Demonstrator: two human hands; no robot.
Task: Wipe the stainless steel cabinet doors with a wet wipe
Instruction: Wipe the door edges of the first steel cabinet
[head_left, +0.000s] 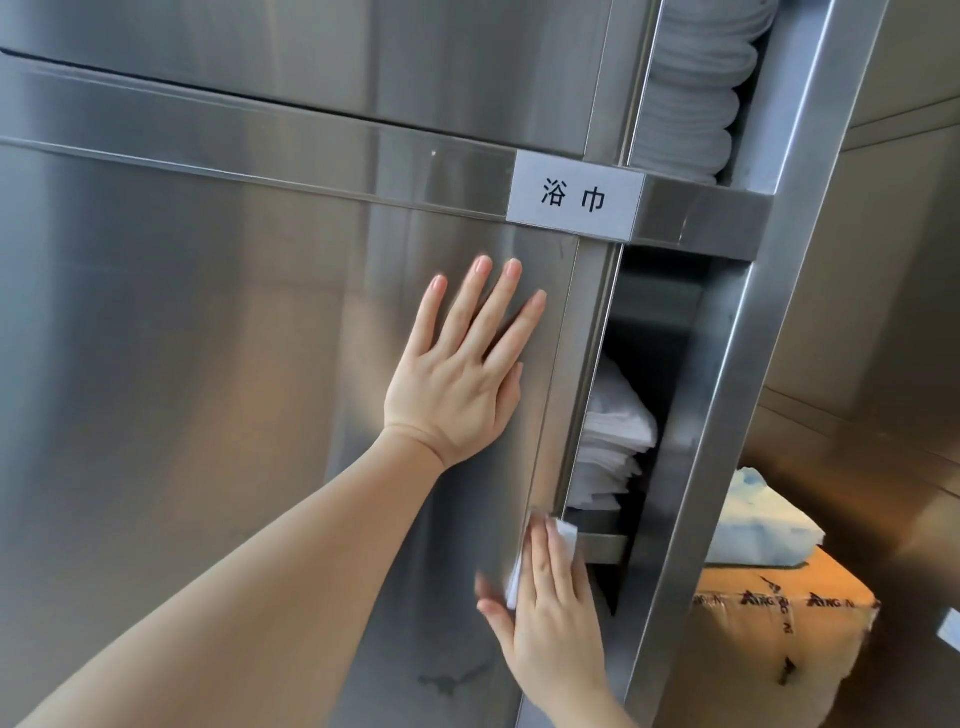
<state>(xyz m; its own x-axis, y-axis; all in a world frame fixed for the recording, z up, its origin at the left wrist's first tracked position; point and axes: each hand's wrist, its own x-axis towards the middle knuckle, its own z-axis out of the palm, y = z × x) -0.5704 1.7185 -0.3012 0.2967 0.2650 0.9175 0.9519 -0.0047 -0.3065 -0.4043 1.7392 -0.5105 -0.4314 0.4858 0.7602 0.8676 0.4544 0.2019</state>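
What we are failing to see

Our right hand (545, 618) is covering most of the wet wipe (567, 538); the door edge is hiding part of the folded towels (613, 441); the frame's edges are cutting off the cardboard box (779, 623) and both forearms.

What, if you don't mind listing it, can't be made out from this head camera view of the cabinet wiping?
- Wet wipe: mostly hidden under the right hand; only its edges show.
- Folded white linens: partly hidden behind the cabinet door edge; their count is unclear.
- Towel stack: cut off by the top edge.
- Cardboard box: tape lettering too blurred to read.
- Left hand: lies flat; its pressure is unknowable.
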